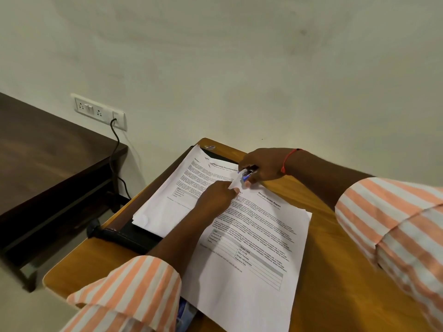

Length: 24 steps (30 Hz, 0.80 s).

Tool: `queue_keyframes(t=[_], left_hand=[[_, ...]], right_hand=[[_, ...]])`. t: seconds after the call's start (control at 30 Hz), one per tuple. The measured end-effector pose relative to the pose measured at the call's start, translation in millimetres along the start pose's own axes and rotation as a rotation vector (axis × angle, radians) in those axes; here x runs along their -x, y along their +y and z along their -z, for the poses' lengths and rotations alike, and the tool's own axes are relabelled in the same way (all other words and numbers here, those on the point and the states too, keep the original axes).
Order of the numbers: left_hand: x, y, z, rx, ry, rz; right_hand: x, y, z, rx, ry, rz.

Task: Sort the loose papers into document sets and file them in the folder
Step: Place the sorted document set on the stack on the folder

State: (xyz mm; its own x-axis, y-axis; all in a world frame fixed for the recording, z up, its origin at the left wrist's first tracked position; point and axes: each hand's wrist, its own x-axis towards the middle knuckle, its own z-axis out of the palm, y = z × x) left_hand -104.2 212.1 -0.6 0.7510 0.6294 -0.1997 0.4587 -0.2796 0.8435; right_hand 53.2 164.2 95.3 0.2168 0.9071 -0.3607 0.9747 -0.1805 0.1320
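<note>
The pale plastered wall takes up most of the view, and below it the orange-brown wooden desk [335, 271], smooth with a rounded edge, carries all of the task's things. A darker, matte wooden table [48, 152] stands apart on the left. By my reading the work is partly done and the filing has not begun. The papers already lie in at least two groups, but nothing shows inside the black folder [141, 238], which lies flat at the desk's far left and serves only as a base. The nearer group, the Health Report set [251, 271], is a thin sheaf of white printed sheets with a grey table. It lies slantwise across the desk, its edges slightly fanned. The Internship stack [167, 195] rests on the folder behind it, thicker, with one torn or curled corner at the far end. Whether more loose sheets wait elsewhere cannot be told. The left hand [215, 195] pinches the lifted top corner of the Health Report set between thumb and fingertips, and the right hand [263, 166] curls round a small blue-and-metal stapler [248, 173] brought to that same corner. So binding this set looks like the step in hand; what remains is any further fastening and then slipping each set into the folder. A thin red thread [288, 159] circles the right wrist.
</note>
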Motion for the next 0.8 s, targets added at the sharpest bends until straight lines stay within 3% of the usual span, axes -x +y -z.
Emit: queue_keyframes(t=[0.37, 0.57, 0.8], left_hand=[[2.2, -1.8, -0.8, -0.057, 0.007, -0.029], [3.5, 1.4, 1.5, -0.013, 0.007, 0.009], [5.6, 4.6, 8.1, 0.121, -0.022, 0.045]], right_hand=[[1.4, -4.0, -7.1, 0.183, 0.093, 0.066], [-5.8, 14.5, -7.7, 0.077, 0.007, -0.029], [-14.4, 49.4, -27.4, -0.040, 0.128, -0.161]])
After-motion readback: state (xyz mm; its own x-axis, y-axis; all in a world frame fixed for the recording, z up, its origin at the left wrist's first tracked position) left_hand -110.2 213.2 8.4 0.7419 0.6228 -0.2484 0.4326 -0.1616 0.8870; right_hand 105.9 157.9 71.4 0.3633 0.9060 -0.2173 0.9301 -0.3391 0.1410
